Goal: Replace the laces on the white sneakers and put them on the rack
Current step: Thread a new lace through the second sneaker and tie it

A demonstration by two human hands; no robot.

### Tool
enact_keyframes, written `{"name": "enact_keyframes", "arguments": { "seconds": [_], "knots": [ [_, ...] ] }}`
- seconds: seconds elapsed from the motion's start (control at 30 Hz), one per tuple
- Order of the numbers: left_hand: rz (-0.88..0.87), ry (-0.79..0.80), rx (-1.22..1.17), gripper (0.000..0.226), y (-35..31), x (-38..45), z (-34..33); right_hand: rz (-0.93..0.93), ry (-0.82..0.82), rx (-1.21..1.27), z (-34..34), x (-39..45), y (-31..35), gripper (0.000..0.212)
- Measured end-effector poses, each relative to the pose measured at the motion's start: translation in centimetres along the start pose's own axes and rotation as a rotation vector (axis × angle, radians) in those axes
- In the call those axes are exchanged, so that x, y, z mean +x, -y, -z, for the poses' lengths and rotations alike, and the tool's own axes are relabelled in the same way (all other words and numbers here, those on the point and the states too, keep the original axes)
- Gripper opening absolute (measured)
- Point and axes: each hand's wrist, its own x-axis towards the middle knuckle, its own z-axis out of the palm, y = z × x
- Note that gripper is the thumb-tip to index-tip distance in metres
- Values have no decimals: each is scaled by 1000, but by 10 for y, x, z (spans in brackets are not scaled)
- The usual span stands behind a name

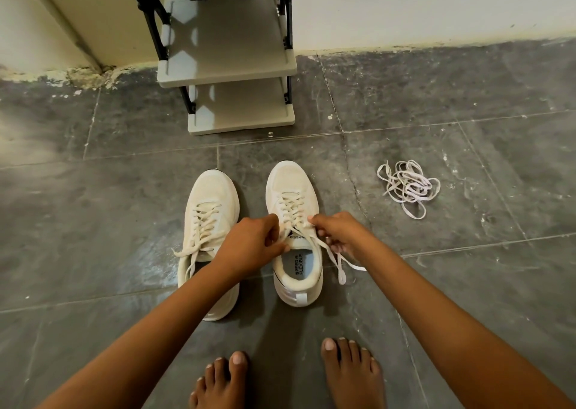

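Two white sneakers stand side by side on the dark tiled floor, toes pointing away from me. The left sneaker is laced, its cream lace ends untied and hanging over its left side. Both hands are at the tongue of the right sneaker. My left hand pinches the lace at the top eyelets. My right hand grips the other lace end, which trails onto the floor to the right. A loose bundle of white laces lies on the floor further right.
A small grey shoe rack with black posts stands against the wall straight ahead, beyond the sneakers. My bare feet are at the bottom of the view. A wall corner sits at the upper left.
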Motion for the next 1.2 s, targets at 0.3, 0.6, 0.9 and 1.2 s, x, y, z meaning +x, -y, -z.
{"name": "enact_keyframes", "arguments": {
  "seconds": [0.3,0.6,0.9,1.2],
  "knots": [
    [30,11,36,23,-2,4,1,323,96,574,11,-45,71,23],
    [43,18,24,28,-6,9,4,586,93,302,16,-79,124,26],
    [55,35,10,26,-5,10,5,730,97,368,22,-88,140,40],
    [75,32,-12,26,-7,8,6,844,-28,248,22,-87,151,34]
  ]
}}
